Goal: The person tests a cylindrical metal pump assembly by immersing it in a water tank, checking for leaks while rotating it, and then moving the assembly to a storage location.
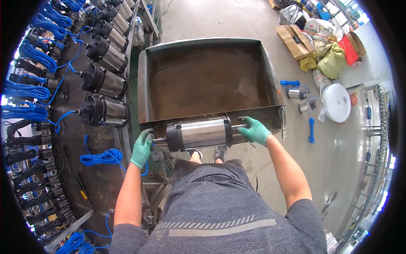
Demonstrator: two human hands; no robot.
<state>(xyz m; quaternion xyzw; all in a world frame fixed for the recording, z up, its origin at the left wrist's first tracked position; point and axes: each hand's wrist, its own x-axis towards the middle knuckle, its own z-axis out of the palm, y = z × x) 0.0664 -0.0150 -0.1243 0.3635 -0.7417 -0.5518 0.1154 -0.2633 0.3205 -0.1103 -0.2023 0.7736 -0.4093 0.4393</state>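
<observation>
Head view: the fingers of the left hand, in a green glove, are clamped around the thin shaft end that sticks out of the pump motor at its 9 o'clock side. The fingers of the right hand, gloved the same way, are closed on the rod at the motor's 3 o'clock end. Between the two hands the motor lies level, held in the air just at the near rim of the metal tray, at the tray's 6 o'clock edge.

The motor is a short cylinder with a shiny steel sleeve in the middle and a black cap at each end; the left cap is the broader one.

Both forearms come up from the lower edge, bare, elbows bent and spread wide, the left one nearly straight up, the right one slanting in from 4 o'clock.

The tray is wide and shallow, its floor rusty brown. At 9 o'clock from it, a row of finished motors lies on a dark tabletop, with coils of blue cable beside them. At 2 o'clock, on the concrete floor, sit cardboard boxes and sacks.
</observation>
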